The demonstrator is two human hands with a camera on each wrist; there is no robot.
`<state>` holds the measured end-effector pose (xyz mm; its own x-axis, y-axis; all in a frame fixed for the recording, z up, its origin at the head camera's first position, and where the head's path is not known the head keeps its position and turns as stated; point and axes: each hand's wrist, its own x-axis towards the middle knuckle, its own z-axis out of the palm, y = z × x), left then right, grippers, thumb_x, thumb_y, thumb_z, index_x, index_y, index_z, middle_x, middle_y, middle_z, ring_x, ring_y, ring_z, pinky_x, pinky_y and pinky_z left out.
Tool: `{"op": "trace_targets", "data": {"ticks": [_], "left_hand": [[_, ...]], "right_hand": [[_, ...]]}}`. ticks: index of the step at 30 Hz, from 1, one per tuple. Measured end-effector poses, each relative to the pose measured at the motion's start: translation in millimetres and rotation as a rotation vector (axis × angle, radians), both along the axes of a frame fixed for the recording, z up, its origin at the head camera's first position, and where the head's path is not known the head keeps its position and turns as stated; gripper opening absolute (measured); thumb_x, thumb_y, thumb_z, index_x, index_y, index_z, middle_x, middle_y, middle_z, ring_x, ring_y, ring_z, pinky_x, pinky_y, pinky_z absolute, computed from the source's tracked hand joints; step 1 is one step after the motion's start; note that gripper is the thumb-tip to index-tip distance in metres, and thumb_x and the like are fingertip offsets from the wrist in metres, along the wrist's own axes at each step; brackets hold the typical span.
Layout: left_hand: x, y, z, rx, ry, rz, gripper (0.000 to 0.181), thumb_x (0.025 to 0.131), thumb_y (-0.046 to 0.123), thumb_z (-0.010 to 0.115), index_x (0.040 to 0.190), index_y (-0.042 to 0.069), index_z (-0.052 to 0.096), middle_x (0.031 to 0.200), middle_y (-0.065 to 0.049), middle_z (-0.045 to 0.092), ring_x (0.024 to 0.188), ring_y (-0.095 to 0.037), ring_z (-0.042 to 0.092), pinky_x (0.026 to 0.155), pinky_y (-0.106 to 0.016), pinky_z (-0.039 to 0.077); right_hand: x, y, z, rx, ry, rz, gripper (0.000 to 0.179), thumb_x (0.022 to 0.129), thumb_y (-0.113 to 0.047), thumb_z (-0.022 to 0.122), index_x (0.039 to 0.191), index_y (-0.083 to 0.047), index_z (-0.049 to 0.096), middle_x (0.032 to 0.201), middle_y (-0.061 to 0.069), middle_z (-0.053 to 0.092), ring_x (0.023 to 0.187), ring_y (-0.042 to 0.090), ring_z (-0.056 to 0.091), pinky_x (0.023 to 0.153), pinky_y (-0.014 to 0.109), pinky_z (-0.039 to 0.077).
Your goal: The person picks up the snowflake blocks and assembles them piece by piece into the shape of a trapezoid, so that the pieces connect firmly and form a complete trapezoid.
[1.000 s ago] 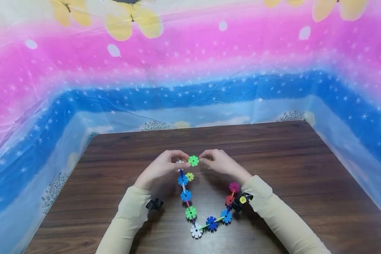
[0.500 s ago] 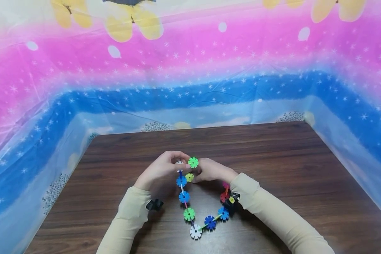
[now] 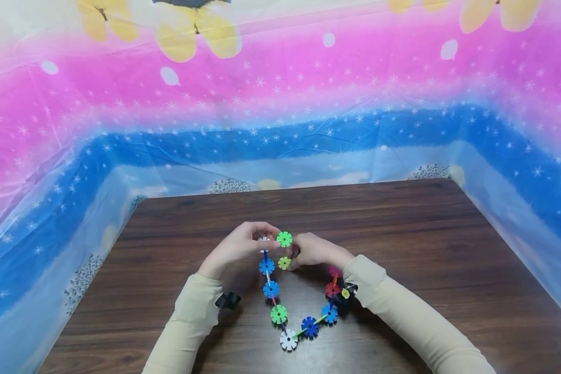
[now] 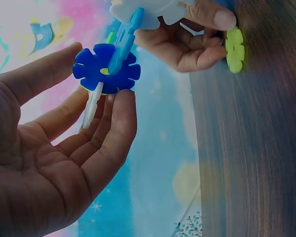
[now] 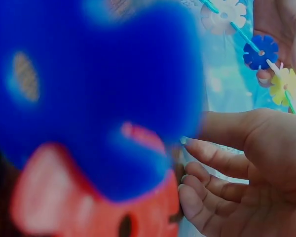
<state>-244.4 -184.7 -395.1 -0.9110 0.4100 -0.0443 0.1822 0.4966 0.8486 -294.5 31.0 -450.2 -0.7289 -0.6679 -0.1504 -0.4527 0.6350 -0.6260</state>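
My left hand (image 3: 243, 246) grips the upper left end of a chain of notched plastic discs. In the left wrist view its fingers hold a dark blue disc (image 4: 106, 68), with a light blue disc (image 4: 126, 42) and a white one slotted into it. A bright green disc (image 3: 284, 239) stands at its fingertips. To the right, my right hand (image 3: 315, 251) pinches a yellow-green disc (image 3: 284, 263), apart from the chain, between thumb and finger. In the right wrist view a blurred blue disc (image 5: 98, 98) and a red disc (image 5: 103, 212) hang close to the camera, partly covering the fingers.
The chain curves toward me in a U over the brown wooden table (image 3: 378, 218), past a white disc (image 3: 289, 339) at its lowest point. Its other end, with a red disc (image 3: 332, 290), lies under my right wrist. A patterned cloth (image 3: 280, 114) surrounds the table.
My right hand has come down and left from beside the green disc to the yellow-green disc, which has shifted slightly right in its fingers. My left hand has stayed nearly still.
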Motion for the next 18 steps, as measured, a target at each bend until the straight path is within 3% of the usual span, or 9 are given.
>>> {"op": "trace_targets", "data": {"ticks": [6, 13, 18], "left_hand": [[0.9, -0.2, 0.5, -0.004, 0.012, 0.003, 0.029, 0.094, 0.027, 0.073, 0.118, 0.011, 0.071, 0.103, -0.004, 0.065, 0.089, -0.024, 0.056, 0.084, -0.053, 0.049], [0.5, -1.6, -0.6, -0.005, 0.01, 0.006, 0.029, 0.094, 0.029, 0.073, 0.118, 0.012, 0.071, 0.103, -0.004, 0.065, 0.089, -0.026, 0.056, 0.081, -0.045, 0.049], [0.0, -1.4, -1.0, -0.004, 0.003, 0.015, 0.028, 0.094, 0.029, 0.073, 0.117, 0.013, 0.072, 0.102, -0.004, 0.065, 0.092, -0.031, 0.057, 0.08, -0.043, 0.048]], "right_hand": [[-1.0, 8.6, -2.3, -0.035, -0.042, -0.02, 0.019, 0.084, -0.016, 0.083, 0.092, -0.011, 0.066, 0.082, -0.001, 0.062, 0.07, 0.013, 0.054, 0.065, 0.028, 0.046], [-2.7, 17.1, -2.5, -0.095, -0.093, 0.0, 0.011, 0.093, -0.02, 0.073, 0.089, -0.012, 0.066, 0.074, 0.001, 0.063, 0.061, 0.011, 0.049, 0.06, 0.027, 0.042], [-2.2, 29.6, -2.8, -0.165, -0.061, -0.038, 0.012, 0.097, -0.022, 0.068, 0.094, -0.01, 0.068, 0.079, 0.004, 0.068, 0.064, 0.012, 0.055, 0.061, 0.029, 0.046]]}}
